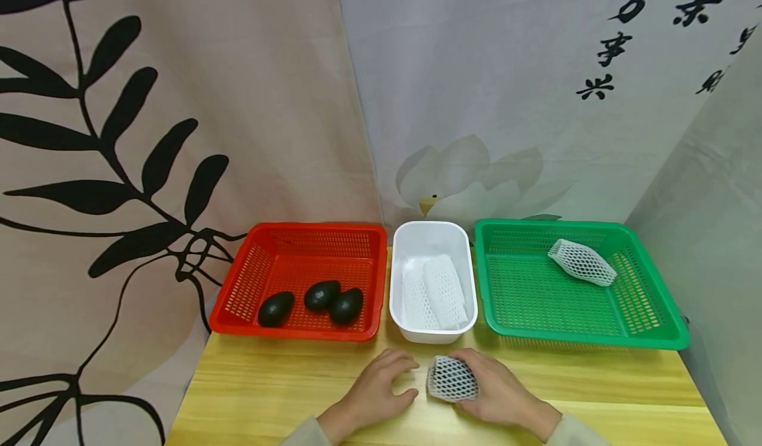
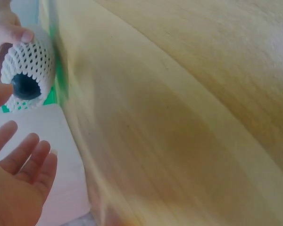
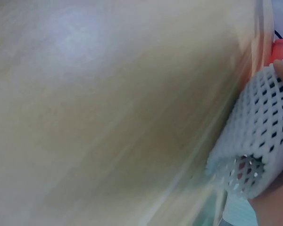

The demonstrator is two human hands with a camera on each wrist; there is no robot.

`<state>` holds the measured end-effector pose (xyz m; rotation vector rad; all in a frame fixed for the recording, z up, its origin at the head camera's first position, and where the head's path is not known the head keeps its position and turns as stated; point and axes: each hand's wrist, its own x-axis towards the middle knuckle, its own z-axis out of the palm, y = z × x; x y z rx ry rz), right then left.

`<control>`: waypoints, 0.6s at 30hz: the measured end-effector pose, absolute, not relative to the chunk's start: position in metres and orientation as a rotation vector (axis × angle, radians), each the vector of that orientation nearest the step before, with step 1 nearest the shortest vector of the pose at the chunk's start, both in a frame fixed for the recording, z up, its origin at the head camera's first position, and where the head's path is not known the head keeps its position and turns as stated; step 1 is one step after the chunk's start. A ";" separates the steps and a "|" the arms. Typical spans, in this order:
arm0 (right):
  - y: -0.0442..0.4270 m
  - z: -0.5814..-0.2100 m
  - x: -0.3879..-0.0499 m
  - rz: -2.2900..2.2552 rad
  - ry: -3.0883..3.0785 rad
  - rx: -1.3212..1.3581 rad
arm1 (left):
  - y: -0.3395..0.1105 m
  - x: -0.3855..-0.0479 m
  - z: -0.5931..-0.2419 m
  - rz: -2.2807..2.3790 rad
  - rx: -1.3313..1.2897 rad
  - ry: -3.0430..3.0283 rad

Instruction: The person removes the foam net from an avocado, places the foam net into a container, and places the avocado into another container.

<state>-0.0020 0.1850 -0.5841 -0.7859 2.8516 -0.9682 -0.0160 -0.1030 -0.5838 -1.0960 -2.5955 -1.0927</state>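
A dark avocado sits inside a white foam net sleeve, its rounded end showing through the opening in the left wrist view. My right hand grips this sleeve from the right, just above the wooden table. In the right wrist view the sleeve's other end gapes open and extends past the fruit. To the left of the sleeve, my left hand has its fingers spread and relaxed, touching nothing. Three bare avocados lie in the red basket.
Between the two baskets stands a white plastic bin holding flat foam net sleeves. On the right, the green basket contains a sleeved item. A hanging cloth backs the wooden table.
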 end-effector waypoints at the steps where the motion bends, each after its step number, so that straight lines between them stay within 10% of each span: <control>1: 0.185 -0.585 -0.002 -0.968 2.844 -0.783 | -0.103 -0.016 -0.585 -1.090 -1.090 -2.607; 18: 0.197 -0.583 -0.001 -1.021 2.801 -0.692 | -0.088 -0.024 -0.583 -1.231 -1.007 -2.787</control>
